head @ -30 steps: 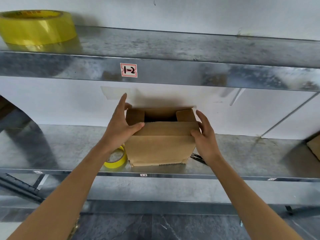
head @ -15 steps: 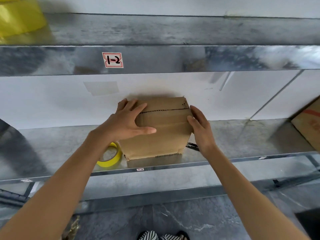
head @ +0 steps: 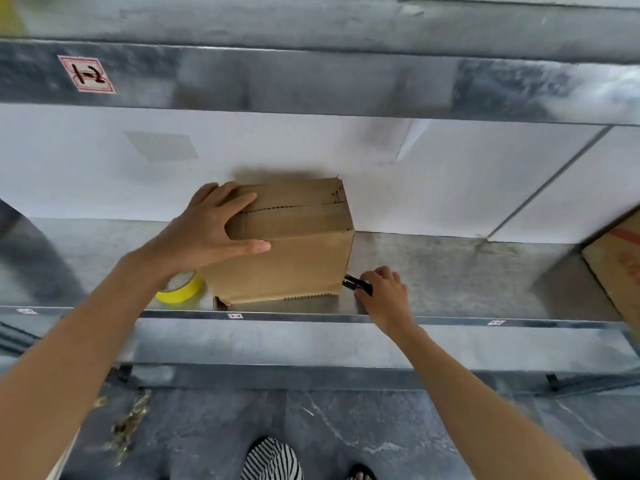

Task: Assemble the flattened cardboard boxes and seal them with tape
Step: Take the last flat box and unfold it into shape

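The box [head: 287, 244] stood on the shelf [head: 450, 271], near its front edge and left of the middle, its top flaps folded shut with the seam running left to right. The left hand [head: 211, 230] lay flat on the box's top left corner, fingers straight and spread across the flaps, thumb stretched along the top of the front face. The right hand [head: 384, 292] was down on the shelf just right of the box's lower right corner, fingers curled round a black tool [head: 356, 285] whose tip touched that corner. A yellow tape roll [head: 180, 289] lay flat against the box's left side, partly hidden by the left wrist. A second carton [head: 620, 261] leaned at the shelf's right end. A label [head: 86, 74] reading 1-2 was stuck to the front lip of the shelf above.
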